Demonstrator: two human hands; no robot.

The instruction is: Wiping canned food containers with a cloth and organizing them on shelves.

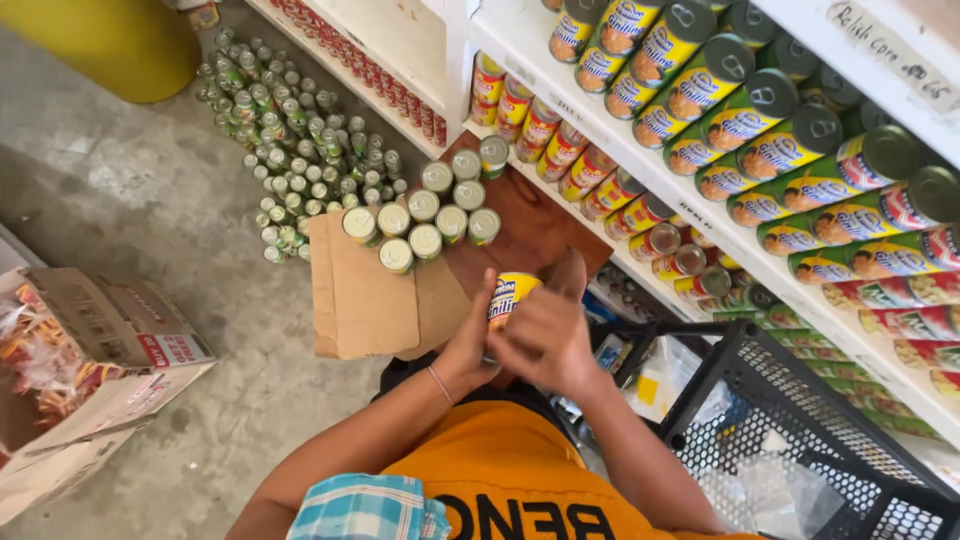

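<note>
Below my head camera, at the centre of the view, both my hands meet around one yellow-labelled can. My left hand cups the can from the left, fingers curled closed against its side, a thin band on the wrist. My right hand wraps the can from the right and front, fingers closed over it, thumb raised above the rim. The can stands roughly upright between the two palms, held in the air above a brown board and clear of the shelves.

Just beyond my hands, toward the far left, a flattened cardboard sheet lies on the concrete floor. A cluster of silver-topped cans stands at its far edge. Farther off, a large group of small green cans stands on the floor.

To the right, a white shelf unit holds rows of yellow-and-green cans lying on their sides. At near right sits a black mesh basket. At near left, an open cardboard box holds packets. My orange shirt fills the near edge.
</note>
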